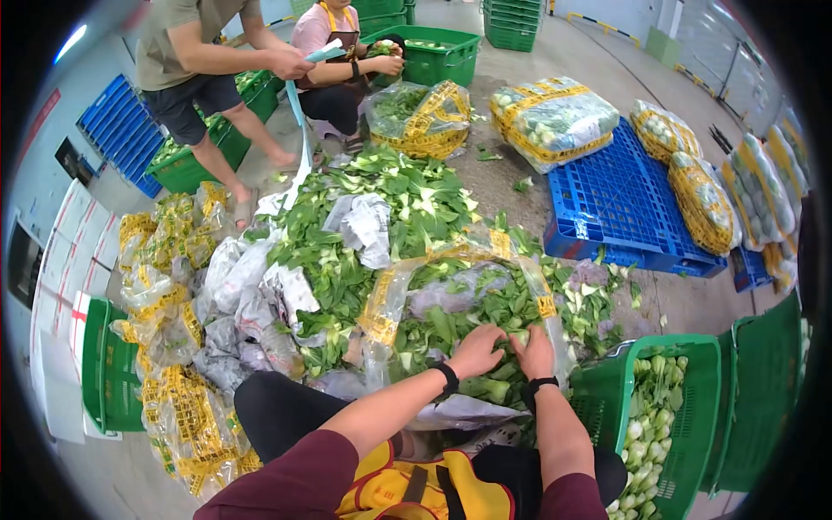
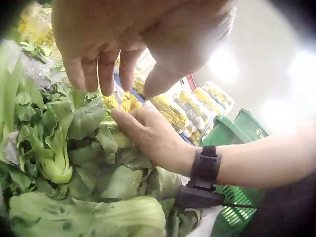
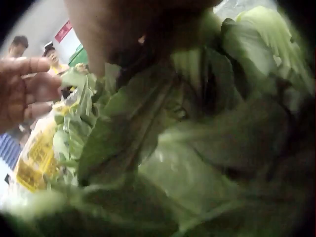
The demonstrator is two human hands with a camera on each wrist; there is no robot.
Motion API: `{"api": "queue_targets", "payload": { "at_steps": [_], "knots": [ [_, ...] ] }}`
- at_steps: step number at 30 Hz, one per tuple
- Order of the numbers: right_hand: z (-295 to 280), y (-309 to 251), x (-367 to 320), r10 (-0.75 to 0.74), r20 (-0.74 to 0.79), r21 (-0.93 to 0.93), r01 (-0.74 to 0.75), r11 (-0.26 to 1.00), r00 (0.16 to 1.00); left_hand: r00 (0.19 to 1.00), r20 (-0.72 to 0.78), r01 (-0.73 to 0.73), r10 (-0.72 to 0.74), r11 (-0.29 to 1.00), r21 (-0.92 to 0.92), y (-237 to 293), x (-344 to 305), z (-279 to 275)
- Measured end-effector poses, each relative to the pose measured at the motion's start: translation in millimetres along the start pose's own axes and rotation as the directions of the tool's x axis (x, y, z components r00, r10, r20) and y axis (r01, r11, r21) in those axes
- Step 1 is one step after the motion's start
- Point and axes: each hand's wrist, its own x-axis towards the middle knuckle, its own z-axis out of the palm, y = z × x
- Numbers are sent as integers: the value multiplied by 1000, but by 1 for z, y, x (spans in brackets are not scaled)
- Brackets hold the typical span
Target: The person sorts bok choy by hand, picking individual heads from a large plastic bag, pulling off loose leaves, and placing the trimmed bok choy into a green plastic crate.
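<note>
Leafy green vegetables (image 1: 442, 325) fill an open clear bag with yellow tape (image 1: 379, 321) in front of the person. Over the greens is the left hand (image 1: 478, 351), and in the left wrist view this hand (image 2: 143, 44) has its fingers extended, nothing between them. Close beside it the right hand (image 1: 533, 351) reaches in among the leaves; in the left wrist view the right hand (image 2: 153, 136) has its fingers bent at a pale stem. Large leaves (image 3: 197, 158) fill the right wrist view and hide its fingertips. A pale-stemmed head (image 2: 57, 165) lies near both hands.
A green crate of bok choy (image 1: 650, 433) stands at the right. Blue pallets (image 1: 620, 204) and taped bags (image 1: 555, 117) are beyond. Crumpled plastic bags (image 1: 186, 407) lie at the left. Loose greens (image 1: 399, 186) cover the floor ahead, near a standing person (image 1: 195, 52) and a seated person.
</note>
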Motion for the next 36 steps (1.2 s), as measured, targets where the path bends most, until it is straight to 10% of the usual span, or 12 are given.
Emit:
{"api": "queue_targets", "payload": {
  "at_steps": [6, 8, 11, 13, 14, 15, 16, 19, 27, 32, 36],
  "knots": [
    [-63, -90, 20, -518, 142, -96, 533, 841, 843, 916, -252, -277, 313, 946, 169, -2, -26, -36],
    [-80, -126, 28, -630, 165, -13, 640, 768, 759, 984, 73, -133, 161, 946, -296, 12, -31, -77],
    [-102, -168, 30, -641, 103, 113, 631, 767, 760, 895, 442, 186, 68, 842, -507, -1, -34, -101],
    [-98, -179, 35, -524, -115, 341, 529, 777, 844, 924, 381, 291, 42, 571, -768, -10, -49, -91],
    [-110, -184, 36, -243, 137, 700, 79, 709, 960, 940, 339, 325, -26, 365, -873, 4, -62, -94],
    [-102, -180, 45, -147, 104, 875, -20, 484, 984, 946, 324, 318, -27, 287, -904, 20, -72, -97],
    [-95, -178, 47, -44, 97, 974, -86, 208, 994, 942, 334, 326, -21, 283, -902, 20, -78, -91],
    [-93, -157, 23, 253, 465, 874, -486, 22, 849, 935, 354, 347, 30, 137, -928, 11, -92, -66],
    [-161, -137, -43, -347, 584, 809, -561, 177, 734, 920, 391, 385, 31, 124, -915, 39, -97, -64],
    [-137, -134, -59, -101, 475, 831, -408, 379, 874, 912, 411, 411, 21, -22, -911, 52, -96, -61],
    [-68, -51, -69, 320, 599, 796, -590, -135, 734, 964, 153, 208, -218, 261, -943, 29, -84, -62]
  ]
}}
